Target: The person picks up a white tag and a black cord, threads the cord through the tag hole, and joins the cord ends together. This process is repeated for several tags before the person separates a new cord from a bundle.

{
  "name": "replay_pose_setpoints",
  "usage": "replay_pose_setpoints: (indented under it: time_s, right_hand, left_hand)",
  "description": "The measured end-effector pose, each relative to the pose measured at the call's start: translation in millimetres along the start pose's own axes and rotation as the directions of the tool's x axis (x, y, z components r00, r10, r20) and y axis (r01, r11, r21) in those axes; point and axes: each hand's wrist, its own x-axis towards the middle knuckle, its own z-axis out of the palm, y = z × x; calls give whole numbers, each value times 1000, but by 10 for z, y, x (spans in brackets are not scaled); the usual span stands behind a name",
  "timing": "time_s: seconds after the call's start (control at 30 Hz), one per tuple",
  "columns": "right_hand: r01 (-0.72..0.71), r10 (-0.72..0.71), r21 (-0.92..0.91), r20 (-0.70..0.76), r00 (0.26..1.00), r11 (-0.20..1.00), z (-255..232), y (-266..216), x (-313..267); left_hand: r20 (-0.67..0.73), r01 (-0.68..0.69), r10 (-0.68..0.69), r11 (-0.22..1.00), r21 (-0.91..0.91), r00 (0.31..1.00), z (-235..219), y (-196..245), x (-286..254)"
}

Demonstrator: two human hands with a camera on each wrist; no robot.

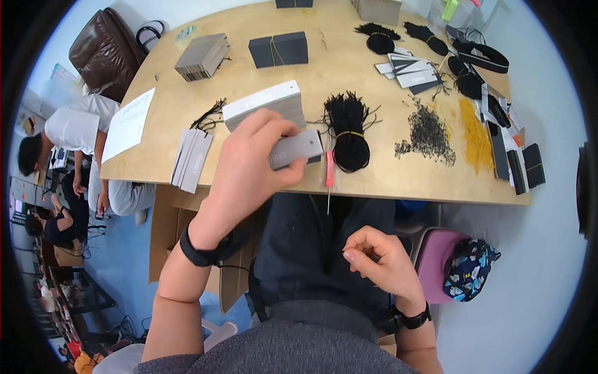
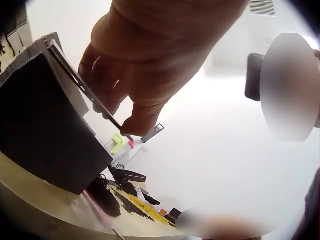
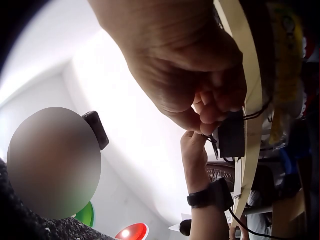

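Observation:
Between thumb and fingers, my left hand (image 1: 246, 162) holds a grey hang tag (image 1: 300, 148) with printed lettering and a hole at one end; the left wrist view shows its thin edge (image 2: 85, 90). Just behind stands a long stack of pale tags (image 1: 268, 103). To the right lie a pink-handled tool (image 1: 329, 169) with a thin metal shaft over the table edge, and a banded bundle of black cords (image 1: 351, 146). Over the lap, my right hand (image 1: 383, 262) is curled, thumb against forefinger. A dark speck shows at its fingertips; I cannot tell whether it holds something.
Loose tags (image 1: 192, 159) lie left of the left hand. Black loops (image 1: 427, 137) and yellow bands (image 1: 474, 134) lie on the right of the table. Farther back are a banded dark block (image 1: 279, 50) and a tag stack (image 1: 202, 56). A person (image 1: 81, 128) sits left.

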Motion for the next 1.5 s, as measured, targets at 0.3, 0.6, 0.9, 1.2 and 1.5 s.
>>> replay_pose_setpoints:
  time_s: [0.3, 0.6, 0.9, 1.2, 1.5]
  right_hand:
    - [-25, 25, 31, -2, 1000, 999, -30, 6, -18]
    - [50, -51, -9, -154, 987, 999, 132, 169, 176]
    - [-27, 14, -36, -319, 948, 999, 118, 557, 443]
    - [-224, 232, 202, -14, 973, 953, 80, 509, 299]
    - [-11, 18, 91, -79, 997, 996, 87, 170, 282]
  left_hand:
    - [159, 125, -77, 938, -323, 984, 584, 79, -908]
    - [368, 507, -359, 708, -492, 858, 818, -3, -887]
    - [447, 542, -311, 554, -632, 839, 875, -73, -876]
    - [313, 352, -180, 654, -670, 932, 831, -105, -1026]
    - [400, 433, -205, 630, -644, 893, 477, 62, -1000]
